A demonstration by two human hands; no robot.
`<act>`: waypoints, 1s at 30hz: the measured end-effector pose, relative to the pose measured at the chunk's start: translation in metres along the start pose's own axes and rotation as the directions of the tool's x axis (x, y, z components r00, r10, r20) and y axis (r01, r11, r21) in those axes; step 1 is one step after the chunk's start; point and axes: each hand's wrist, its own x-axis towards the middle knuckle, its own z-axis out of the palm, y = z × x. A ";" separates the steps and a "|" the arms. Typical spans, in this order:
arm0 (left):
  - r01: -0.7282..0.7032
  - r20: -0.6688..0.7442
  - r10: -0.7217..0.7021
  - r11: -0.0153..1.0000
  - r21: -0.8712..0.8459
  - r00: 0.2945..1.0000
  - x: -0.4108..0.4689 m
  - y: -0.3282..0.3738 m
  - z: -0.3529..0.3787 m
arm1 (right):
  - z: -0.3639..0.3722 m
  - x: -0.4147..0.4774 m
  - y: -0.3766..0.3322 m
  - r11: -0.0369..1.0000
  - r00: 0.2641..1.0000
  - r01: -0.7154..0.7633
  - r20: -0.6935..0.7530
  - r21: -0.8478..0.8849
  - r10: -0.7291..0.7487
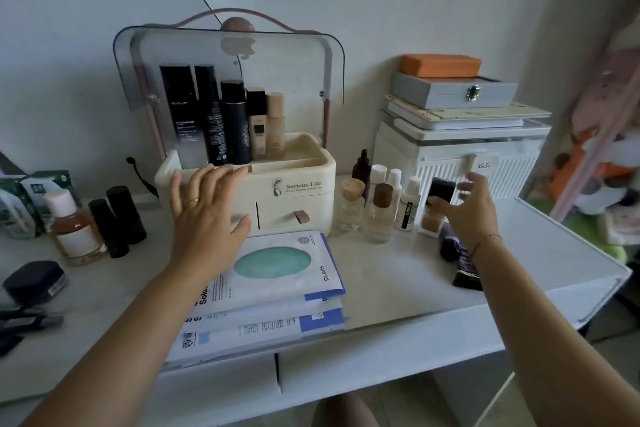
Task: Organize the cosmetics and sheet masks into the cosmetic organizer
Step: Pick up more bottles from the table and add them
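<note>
Five bottles (221,121) are stowed in the organizer (304,191); sheet masks (277,274) are left stacked near, small bottles (381,208) at right. Left hand (207,208) is held open at its rim; right hand (471,211) is blurred at black-capped bottle (440,189), grip cannot be told

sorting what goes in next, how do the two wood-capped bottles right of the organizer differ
The light-capped bottle has a pale, wide, rounded cap; the dark-capped bottle has a brown, taller, straight cap. The light-capped bottle stands nearer the organizer; the dark-capped bottle is closer to the camera. Both are clear, upright, on the table.
</note>
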 end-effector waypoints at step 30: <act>0.007 0.157 -0.004 1.000 -0.021 0.988 -0.002 -0.004 -0.010 | 0.139 -0.025 -0.221 0.874 0.818 0.486 0.344 0.012 -0.460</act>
